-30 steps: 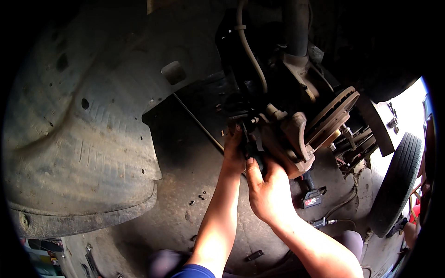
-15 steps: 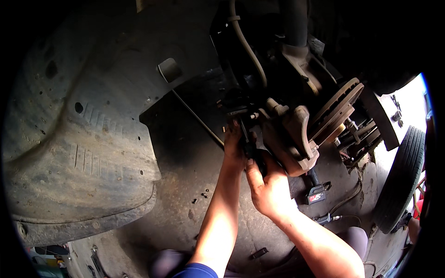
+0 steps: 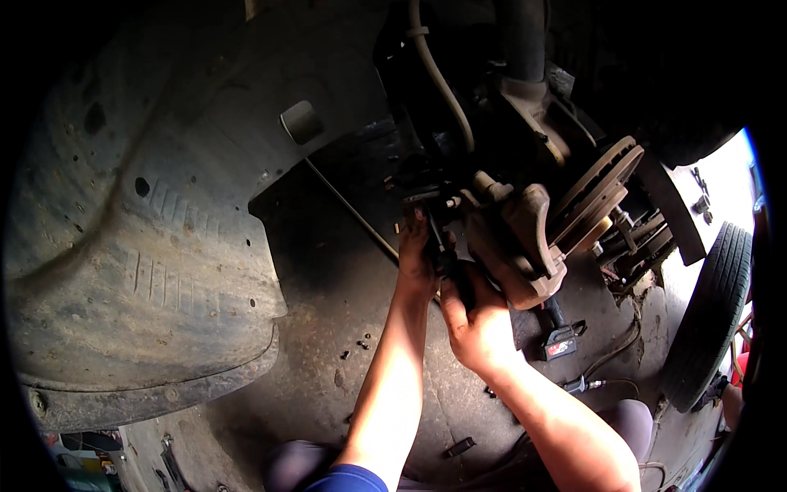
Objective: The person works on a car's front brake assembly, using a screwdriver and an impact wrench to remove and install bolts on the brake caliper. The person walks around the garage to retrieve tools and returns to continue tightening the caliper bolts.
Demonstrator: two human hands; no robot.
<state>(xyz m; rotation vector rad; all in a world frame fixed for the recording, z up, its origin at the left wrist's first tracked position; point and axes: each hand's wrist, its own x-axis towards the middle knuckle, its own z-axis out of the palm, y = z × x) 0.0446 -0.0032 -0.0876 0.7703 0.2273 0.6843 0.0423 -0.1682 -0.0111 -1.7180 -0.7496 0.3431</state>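
My right hand [image 3: 482,324] is wrapped round the handle of a black-handled tool with a slim metal shaft [image 3: 436,230], which looks like a screwdriver. The shaft points up and away, past the fingers of my left hand [image 3: 416,250]. Those fingers are bent round the area by the shaft's tip, against a dark part in shadow; what they grip is hidden. Just right of both hands is a rusty brake caliper [image 3: 512,266], mounted over the edge of a brake disc [image 3: 602,189].
A strut [image 3: 522,49] and a hose [image 3: 438,78] hang above. The dirty wheel-arch liner [image 3: 180,279] fills the left. On the floor lie a cordless power tool [image 3: 561,338], an air-line fitting [image 3: 580,385], small bolts [image 3: 355,348] and a black socket [image 3: 461,447]. A tyre [image 3: 709,320] stands at right.
Both hands have shifted very slightly right, still at the same spot beside the caliper. The tool stays in my right hand, and the view has moved a little.
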